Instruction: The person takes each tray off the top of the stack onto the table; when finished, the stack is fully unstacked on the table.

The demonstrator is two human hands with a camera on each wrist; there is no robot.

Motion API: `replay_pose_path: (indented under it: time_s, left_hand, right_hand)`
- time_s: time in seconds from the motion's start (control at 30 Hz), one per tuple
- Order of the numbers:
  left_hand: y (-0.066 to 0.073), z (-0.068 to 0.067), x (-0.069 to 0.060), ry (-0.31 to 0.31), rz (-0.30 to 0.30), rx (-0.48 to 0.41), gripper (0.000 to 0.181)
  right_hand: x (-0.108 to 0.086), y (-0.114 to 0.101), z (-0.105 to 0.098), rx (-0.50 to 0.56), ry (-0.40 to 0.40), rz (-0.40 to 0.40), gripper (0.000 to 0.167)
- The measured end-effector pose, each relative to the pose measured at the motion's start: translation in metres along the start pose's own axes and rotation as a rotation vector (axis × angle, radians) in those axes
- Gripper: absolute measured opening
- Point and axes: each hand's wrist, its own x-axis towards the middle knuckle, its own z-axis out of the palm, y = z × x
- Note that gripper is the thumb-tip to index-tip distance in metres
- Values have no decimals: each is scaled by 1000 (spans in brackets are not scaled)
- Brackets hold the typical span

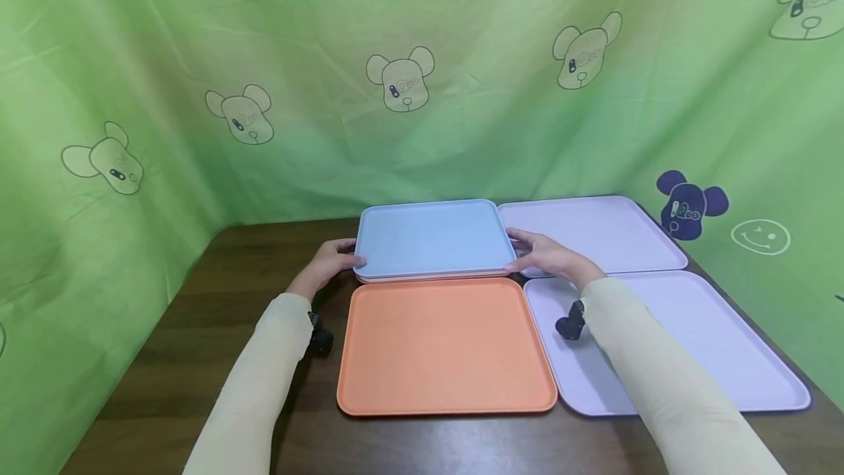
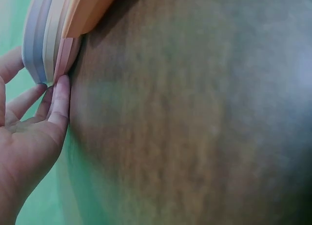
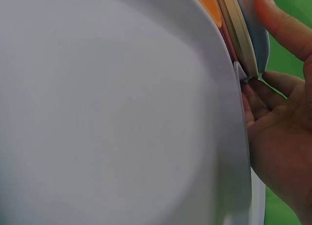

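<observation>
A light blue tray (image 1: 431, 239) lies at the back middle, on top of a stack; cream and pink edges show beneath it in the wrist views. My left hand (image 1: 332, 261) grips the stack's left end, thumb over the blue rim and fingertips (image 2: 63, 83) at the lower edges. On the other end, my right hand (image 1: 546, 253) holds the right side likewise, its thumb (image 3: 280, 22) by the blue rim and the other fingers against the side. How far the fingers reach underneath is hidden. Directly in front of the stack lies an orange tray (image 1: 448, 347).
Two lavender trays lie on the right: a back one (image 1: 593, 229) beside the stack and a front one (image 1: 712, 343) under my right forearm. The dark wooden table (image 1: 217, 328) shows on the left. A green patterned cloth (image 1: 316, 130) hangs close behind.
</observation>
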Motion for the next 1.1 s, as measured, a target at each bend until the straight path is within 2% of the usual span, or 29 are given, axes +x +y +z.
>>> replay_pose_path:
  time_s: [0.43, 0.83, 0.9, 1.1]
  left_hand:
    - [1, 2, -4, 3, 22, -39, 58]
    - [7, 2, 0, 74, 29, -30, 56]
    - [7, 3, -1, 81, 21, -62, 55]
    - [8, 4, -5, 77, -9, -230, 54]
  right_hand:
    - [1, 2, 0, -7, -23, -3, 103]
    - [2, 2, -1, -25, -33, 7, 105]
    - [2, 3, -1, -29, -36, 7, 105]
    - [3, 4, 0, -10, -37, -13, 104]
